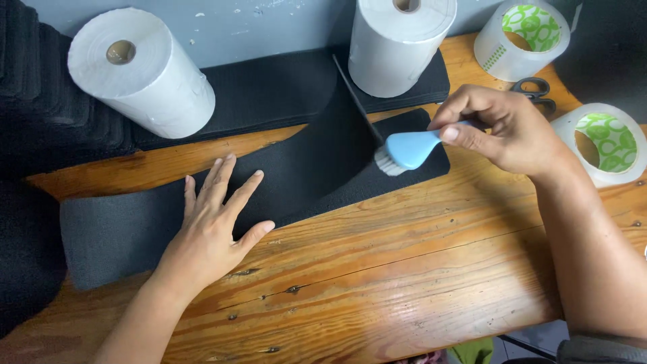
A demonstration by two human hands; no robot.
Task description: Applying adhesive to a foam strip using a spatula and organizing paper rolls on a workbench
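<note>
Two hands are in my view above a wooden table (pixel 404 269). My left hand (pixel 216 226) lies flat and open, fingers spread, and presses on a long black strip (pixel 303 168) of foam-like material; it grips nothing, only holds the strip down with the palm. The strip lies across the table from the left edge toward the middle, and its right end is curved. My right hand (pixel 505 128) is closed around a light blue brush (pixel 404 152), with the thumb on the handle and the other fingers wrapped behind it. The white bristles of the brush point down-left and touch the right part of the strip. Behind the strip I see more black strips (pixel 269 91) lying flat against the wall, and a thick black stack (pixel 40 87) at the far left. One white paper roll (pixel 145 71) lies on its side at the left, and another roll (pixel 397 44) stands upright near the middle. At the right there are two tape rolls, one at the far corner (pixel 522 37) and one just beside my right wrist (pixel 606 145). Between them lie black scissors (pixel 539 91), partly hidden by my hand.
</note>
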